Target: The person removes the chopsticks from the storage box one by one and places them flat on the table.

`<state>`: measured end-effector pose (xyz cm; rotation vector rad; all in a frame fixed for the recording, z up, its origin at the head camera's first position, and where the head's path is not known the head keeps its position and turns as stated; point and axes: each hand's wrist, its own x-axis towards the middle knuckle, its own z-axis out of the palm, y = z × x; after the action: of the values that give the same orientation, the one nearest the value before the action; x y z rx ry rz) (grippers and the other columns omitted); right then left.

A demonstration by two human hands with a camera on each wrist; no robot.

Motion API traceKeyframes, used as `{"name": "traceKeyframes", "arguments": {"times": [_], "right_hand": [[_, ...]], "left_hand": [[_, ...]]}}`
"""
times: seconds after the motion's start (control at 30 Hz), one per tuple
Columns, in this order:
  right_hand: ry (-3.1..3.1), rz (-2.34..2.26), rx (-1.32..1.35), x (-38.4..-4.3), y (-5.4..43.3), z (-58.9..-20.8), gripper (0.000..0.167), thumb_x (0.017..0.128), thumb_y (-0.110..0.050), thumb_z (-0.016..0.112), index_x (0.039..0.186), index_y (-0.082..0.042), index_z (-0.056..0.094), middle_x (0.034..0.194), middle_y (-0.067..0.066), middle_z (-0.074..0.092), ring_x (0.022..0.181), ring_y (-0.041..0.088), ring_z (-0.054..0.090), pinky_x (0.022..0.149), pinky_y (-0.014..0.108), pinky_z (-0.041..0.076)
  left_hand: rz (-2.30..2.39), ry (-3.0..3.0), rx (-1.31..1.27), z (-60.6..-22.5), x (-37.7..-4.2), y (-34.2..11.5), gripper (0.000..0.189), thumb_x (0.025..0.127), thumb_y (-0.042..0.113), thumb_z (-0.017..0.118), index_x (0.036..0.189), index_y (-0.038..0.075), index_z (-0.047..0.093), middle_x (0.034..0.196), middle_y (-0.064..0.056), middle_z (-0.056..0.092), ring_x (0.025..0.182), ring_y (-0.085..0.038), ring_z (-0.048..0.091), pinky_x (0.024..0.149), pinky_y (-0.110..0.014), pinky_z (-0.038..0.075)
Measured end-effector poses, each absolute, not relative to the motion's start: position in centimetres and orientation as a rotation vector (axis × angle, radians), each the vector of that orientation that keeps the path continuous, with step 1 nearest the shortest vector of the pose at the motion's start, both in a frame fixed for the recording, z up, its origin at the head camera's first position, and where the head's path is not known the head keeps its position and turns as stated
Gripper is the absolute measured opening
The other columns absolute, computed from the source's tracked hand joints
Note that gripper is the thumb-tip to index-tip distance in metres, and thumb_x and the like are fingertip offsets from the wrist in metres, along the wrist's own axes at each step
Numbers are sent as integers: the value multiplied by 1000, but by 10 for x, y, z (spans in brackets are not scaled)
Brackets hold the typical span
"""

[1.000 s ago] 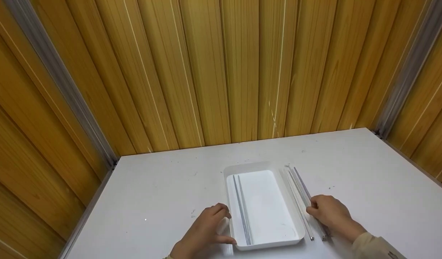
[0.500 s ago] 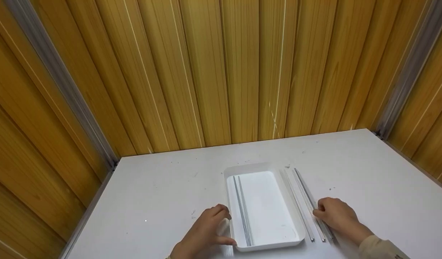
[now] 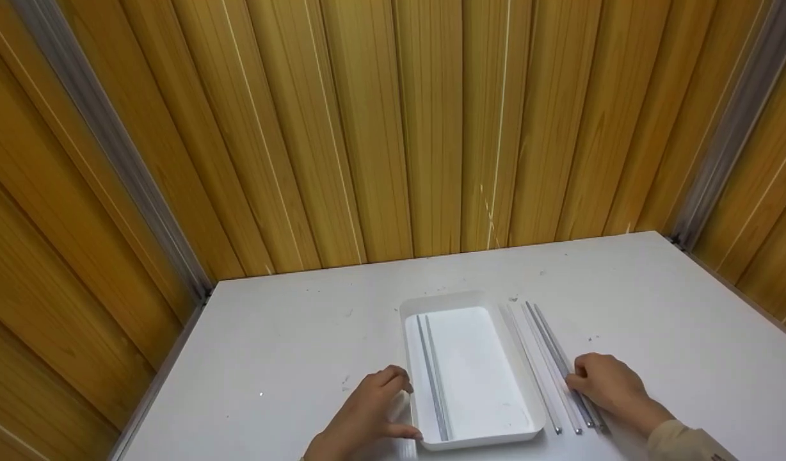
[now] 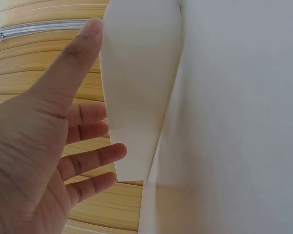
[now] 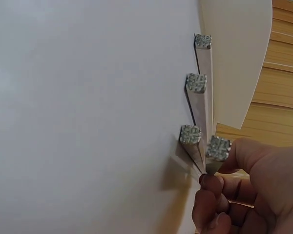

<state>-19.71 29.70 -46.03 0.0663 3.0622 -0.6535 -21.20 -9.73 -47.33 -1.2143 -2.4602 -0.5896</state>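
While my spread left hand (image 3: pixel 365 406) touches the left wall of the white tray (image 3: pixel 473 371), my curled right hand (image 3: pixel 610 383) pinches at least 1 of 4 metal chopsticks (image 5: pixel 219 148) on its right, apparently separating them, calling next for a gentle lift.

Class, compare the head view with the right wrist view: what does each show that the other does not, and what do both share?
Only the head view: the left hand at the white tray, and the rods lying inside it.

Only the right wrist view: the textured faces of the rod ends, close up.

Both: the right hand at the four rods beside the tray, the tray's outer side and the wood-patterned wall.
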Motion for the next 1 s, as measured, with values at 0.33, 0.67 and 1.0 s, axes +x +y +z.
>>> {"name": "traceKeyframes", "arguments": {"times": [0.33, 0.67, 1.0], "right_hand": [[3044, -605, 61, -200, 304, -465, 24, 84, -20, 63, 65, -11, 50, 60, -1, 47, 57, 14, 44, 51, 24, 31], [3026, -579, 35, -202, 306, -463, 24, 84, -21, 63, 66, -12, 50, 60, -1, 48, 57, 14, 45, 51, 25, 32], [3030, -581, -8, -201, 308, -463, 25, 84, -21, 64, 66, -12, 48, 61, -1, 45, 57, 14, 43, 51, 24, 32]], "left_hand": [[-615, -2501, -1207, -474, -212, -97, 55, 69, 54, 76, 101, 12, 58, 113, 0, 59, 98, -14, 58, 87, -26, 53], [-621, -2469, -1221, -474, -213, -97, 56, 69, 55, 74, 100, 11, 59, 112, 0, 59, 97, -13, 58, 87, -26, 53], [-601, -2441, -1217, -475, -212, -97, 58, 68, 58, 72, 100, 11, 58, 111, 2, 59, 94, -11, 57, 83, -23, 52]]}}
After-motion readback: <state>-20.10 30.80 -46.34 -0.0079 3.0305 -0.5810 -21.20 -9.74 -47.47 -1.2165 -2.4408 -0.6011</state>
